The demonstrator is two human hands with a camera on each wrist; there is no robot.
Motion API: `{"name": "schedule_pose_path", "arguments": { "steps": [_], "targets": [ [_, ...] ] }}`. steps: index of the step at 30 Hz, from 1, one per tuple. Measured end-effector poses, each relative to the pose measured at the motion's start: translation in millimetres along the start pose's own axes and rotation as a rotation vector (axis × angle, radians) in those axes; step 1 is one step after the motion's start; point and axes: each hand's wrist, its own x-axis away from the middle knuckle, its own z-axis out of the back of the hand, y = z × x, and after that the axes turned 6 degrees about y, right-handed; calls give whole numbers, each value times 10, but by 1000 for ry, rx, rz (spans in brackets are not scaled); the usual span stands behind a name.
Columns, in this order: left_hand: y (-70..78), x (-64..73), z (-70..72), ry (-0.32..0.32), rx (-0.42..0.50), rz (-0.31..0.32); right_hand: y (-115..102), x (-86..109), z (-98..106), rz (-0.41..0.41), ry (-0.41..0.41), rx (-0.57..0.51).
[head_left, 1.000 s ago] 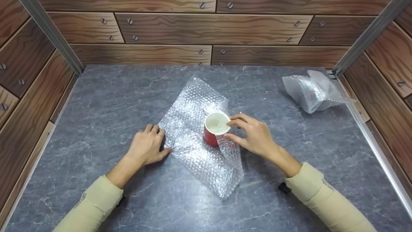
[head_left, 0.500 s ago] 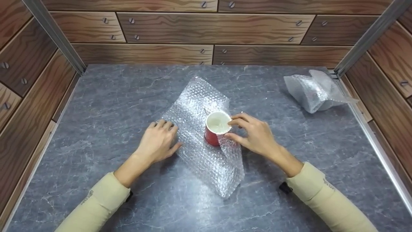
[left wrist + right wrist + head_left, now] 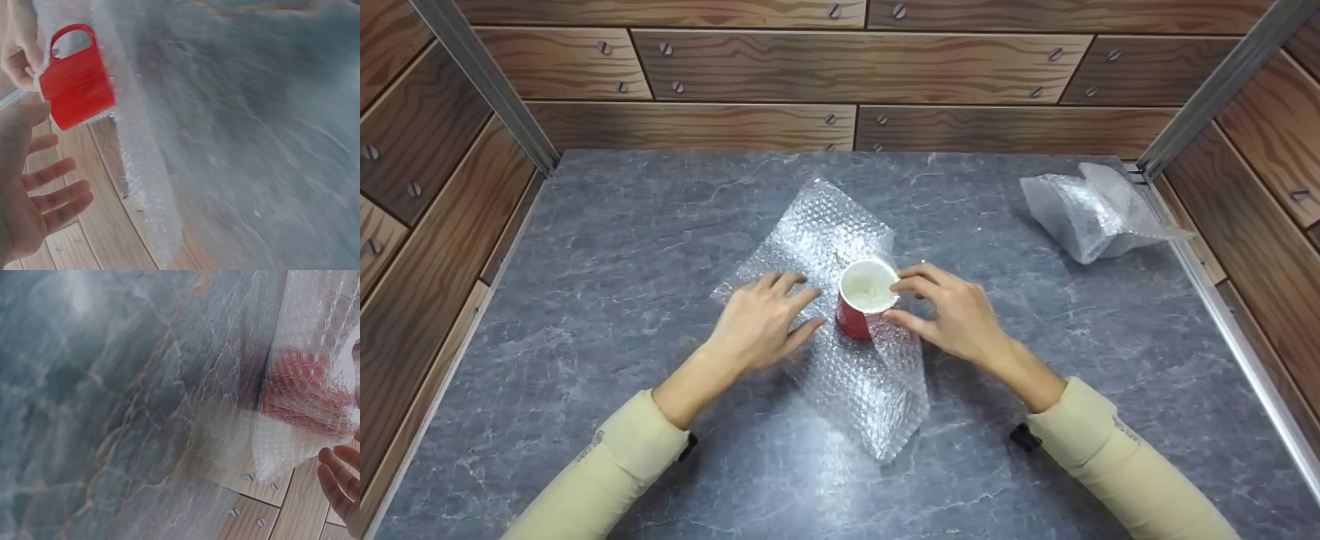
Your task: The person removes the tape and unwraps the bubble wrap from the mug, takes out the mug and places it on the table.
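Note:
A red mug (image 3: 852, 321) with a white inside stands upright on a sheet of bubble wrap (image 3: 826, 217). Its handle shows in the left wrist view, on the near side of the mug (image 3: 81, 87). One side of the sheet is folded up against the mug's right wall, and the red shows through the wrap (image 3: 292, 391) in the right wrist view. My right hand (image 3: 958, 315) pinches that raised edge at the rim. Over the left part of the sheet, my left hand (image 3: 759, 324) has its fingers spread, fingertips close to the mug's left side.
A crumpled bubble wrap bundle (image 3: 1084, 214) lies at the back right of the grey marbled table (image 3: 660, 217). Wood-patterned walls (image 3: 855, 67) and metal posts (image 3: 484, 82) enclose the back and sides.
My left hand has moved right from the sheet's left corner to beside the mug, and that corner now shows behind the hand. The right hand and the mug have stayed in place.

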Motion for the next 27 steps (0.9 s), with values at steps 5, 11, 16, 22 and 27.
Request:
{"name": "schedule_pose_path", "arguments": {
  "steps": [5, 11, 16, 22, 27],
  "targets": [
    [57, -119, -3, 77, 52, 4, -2, -5, 6, -1, 1, -6],
    [116, -232, -32, 108, 86, -8, 4, -2, 1, 3, 1, -5],
    [153, -273, -105, 98, 108, -9, -1, 2, -3, 0, 0, -4],
    [182, -288, -170, 89, 117, -4, -13, -1, 1, -7, -5, -9],
    [203, -285, -219, 100, 125, -17, -15, -5, 6, -7, -11, -10]
  ]
}}
